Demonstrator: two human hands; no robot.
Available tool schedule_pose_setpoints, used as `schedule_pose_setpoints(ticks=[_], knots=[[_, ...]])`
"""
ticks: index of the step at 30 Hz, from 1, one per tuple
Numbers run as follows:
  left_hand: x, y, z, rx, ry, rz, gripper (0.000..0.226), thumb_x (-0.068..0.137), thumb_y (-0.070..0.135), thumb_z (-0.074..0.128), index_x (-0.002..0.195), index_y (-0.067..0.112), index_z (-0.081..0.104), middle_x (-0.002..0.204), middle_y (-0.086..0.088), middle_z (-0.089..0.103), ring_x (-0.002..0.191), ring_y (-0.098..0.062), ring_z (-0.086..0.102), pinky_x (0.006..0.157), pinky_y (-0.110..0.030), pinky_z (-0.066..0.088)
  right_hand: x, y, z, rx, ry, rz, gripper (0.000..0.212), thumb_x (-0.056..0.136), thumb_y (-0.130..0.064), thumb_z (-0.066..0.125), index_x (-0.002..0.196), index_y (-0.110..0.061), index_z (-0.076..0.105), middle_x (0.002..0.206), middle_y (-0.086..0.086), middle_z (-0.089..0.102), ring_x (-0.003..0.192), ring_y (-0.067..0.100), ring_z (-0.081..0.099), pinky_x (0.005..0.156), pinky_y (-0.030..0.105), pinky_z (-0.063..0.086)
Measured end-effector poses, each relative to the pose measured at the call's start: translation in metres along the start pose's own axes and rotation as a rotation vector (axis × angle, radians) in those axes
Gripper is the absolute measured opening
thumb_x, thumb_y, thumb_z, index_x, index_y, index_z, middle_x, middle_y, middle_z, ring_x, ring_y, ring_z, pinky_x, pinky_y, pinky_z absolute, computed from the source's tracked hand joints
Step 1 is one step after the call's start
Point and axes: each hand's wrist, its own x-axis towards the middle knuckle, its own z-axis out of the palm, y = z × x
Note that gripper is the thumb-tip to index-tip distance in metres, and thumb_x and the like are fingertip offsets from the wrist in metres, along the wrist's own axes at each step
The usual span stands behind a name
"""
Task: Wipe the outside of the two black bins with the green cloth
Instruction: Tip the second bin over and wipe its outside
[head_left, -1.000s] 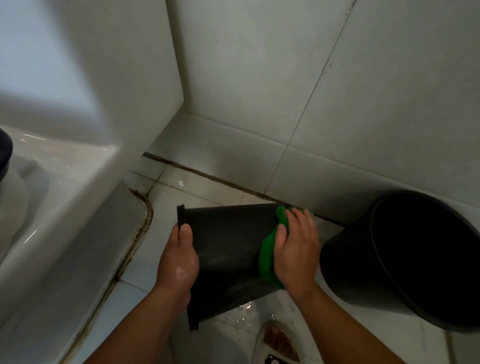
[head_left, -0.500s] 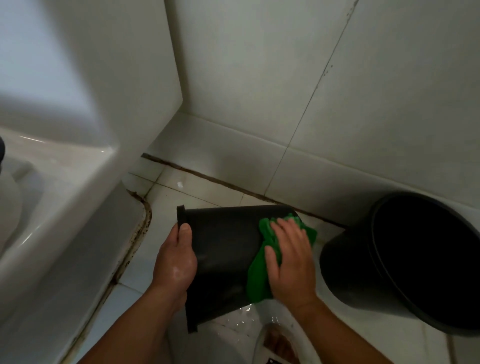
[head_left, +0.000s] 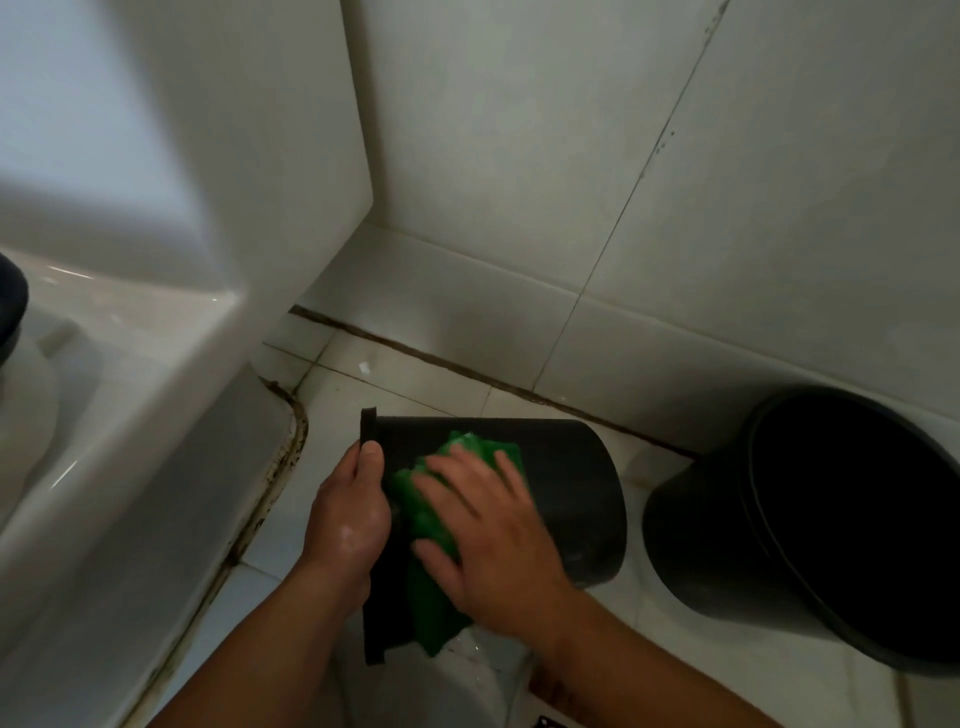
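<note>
The tipped bin lies on its side low over the floor, with its rim to the left and its closed base to the right. Whether it rests on the tiles or is held just above them cannot be told.

The left hand grips the rim: the thumb is curled over the outer edge, and the other fingers are hidden behind it.

The right hand lies flat on the cloth, fingers straight and spread, pressing it against the bin's upper side just beside the left hand. The cloth is bunched. Green shows beyond the fingertips, and a fold hangs down past the bin's lower edge near the wrist.

The second bin stands on the floor to the right, close to the first bin's base but apart from it. Its mouth opens upward and its inside is dark — nothing can be made out in there.

A few water drops glint on the tiles below the cloth. The tiled wall rises behind both bins, with a dark, grimy joint where it meets the floor. A white fixture fills the left side — its foot is edged with stained sealant.
</note>
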Motion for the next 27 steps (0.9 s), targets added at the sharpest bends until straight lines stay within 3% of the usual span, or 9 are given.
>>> schedule_pose_setpoints(ticks=[4, 9, 11, 13, 15, 17, 22, 25, 27], knots=[[0.001, 0.004, 0.001, 0.016, -0.008, 0.023, 0.035, 0.108, 0.049, 0.033, 0.111, 0.033, 0.064, 0.111, -0.011, 0.066, 0.102, -0.03, 0.065, 0.097, -0.054, 0.055, 0.0, 0.048, -0.031, 0.077, -0.044, 0.211, 0.066, 0.094, -0.066, 0.038, 0.152, -0.035, 0.033, 0.157, -0.012, 0.034, 0.148, 0.006, 0.019, 0.123, 0.049, 0.017], [0.0, 0.005, 0.001, 0.041, -0.004, 0.036, 0.039, 0.108, 0.05, 0.032, 0.122, 0.028, 0.062, 0.11, -0.011, 0.065, 0.102, -0.03, 0.064, 0.095, -0.051, 0.055, 0.024, 0.087, -0.072, 0.137, -0.421, 0.146, 0.096, 0.08, -0.071, 0.061, 0.157, -0.043, 0.01, 0.165, -0.012, 0.016, 0.15, 0.01, 0.011, 0.123, 0.043, 0.016], [-0.001, 0.005, 0.002, 0.053, 0.002, 0.05, 0.039, 0.108, 0.05, 0.032, 0.123, 0.028, 0.061, 0.11, -0.011, 0.065, 0.101, -0.03, 0.064, 0.094, -0.049, 0.056, 0.033, 0.092, -0.075, 0.112, -0.464, 0.17, 0.107, 0.073, -0.074, 0.068, 0.158, -0.039, 0.015, 0.162, -0.009, 0.026, 0.147, 0.014, 0.021, 0.121, 0.039, 0.021], [-0.001, 0.004, 0.002, 0.054, 0.012, 0.06, 0.04, 0.108, 0.05, 0.032, 0.124, 0.028, 0.061, 0.111, -0.011, 0.065, 0.101, -0.03, 0.064, 0.094, -0.051, 0.056, 0.038, 0.089, -0.074, 0.146, -0.438, 0.201, 0.103, 0.064, -0.072, 0.077, 0.152, -0.037, 0.036, 0.144, -0.009, 0.048, 0.132, 0.014, 0.042, 0.112, 0.036, 0.035], [-0.001, 0.003, 0.002, 0.056, 0.009, 0.058, 0.039, 0.108, 0.05, 0.032, 0.122, 0.03, 0.061, 0.111, -0.012, 0.065, 0.101, -0.03, 0.064, 0.093, -0.052, 0.056, 0.038, 0.084, -0.075, 0.25, -0.424, 0.218, 0.078, 0.062, -0.062, 0.085, 0.131, -0.036, 0.059, 0.117, -0.014, 0.063, 0.107, 0.007, 0.058, 0.096, 0.035, 0.05], [0.0, 0.002, 0.002, 0.061, 0.001, 0.051, 0.039, 0.108, 0.05, 0.032, 0.121, 0.028, 0.061, 0.11, -0.013, 0.064, 0.101, -0.032, 0.064, 0.091, -0.051, 0.057, 0.035, 0.079, -0.081, 0.342, -0.419, 0.232, 0.056, 0.064, -0.053, 0.089, 0.112, -0.033, 0.067, 0.1, -0.014, 0.069, 0.089, 0.002, 0.064, 0.083, 0.037, 0.057], [0.003, 0.001, 0.002, 0.049, -0.01, 0.046, 0.042, 0.107, 0.053, 0.032, 0.124, 0.029, 0.061, 0.111, -0.013, 0.064, 0.102, -0.032, 0.065, 0.095, -0.052, 0.055, 0.052, 0.074, -0.137, 0.505, -0.214, 0.23, 0.042, 0.066, -0.035, 0.093, 0.101, -0.029, 0.07, 0.087, -0.008, 0.073, 0.08, 0.005, 0.069, 0.07, 0.027, 0.057], [0.003, 0.001, 0.003, 0.055, -0.001, 0.027, 0.036, 0.108, 0.051, 0.031, 0.117, 0.031, 0.061, 0.109, -0.011, 0.064, 0.101, -0.03, 0.063, 0.093, -0.047, 0.053, 0.061, 0.062, -0.159, 0.323, -0.021, 0.109, 0.052, 0.066, -0.041, 0.091, 0.11, -0.027, 0.067, 0.092, -0.01, 0.067, 0.084, 0.005, 0.062, 0.071, 0.02, 0.049], [0.003, 0.002, 0.003, 0.05, 0.004, 0.04, 0.032, 0.109, 0.049, 0.032, 0.107, 0.035, 0.061, 0.107, -0.01, 0.064, 0.099, -0.028, 0.063, 0.088, -0.043, 0.052, 0.056, 0.054, -0.15, 0.259, -0.039, 0.065, 0.056, 0.067, -0.047, 0.089, 0.114, -0.031, 0.063, 0.092, -0.016, 0.062, 0.083, 0.0, 0.057, 0.07, 0.013, 0.042]])
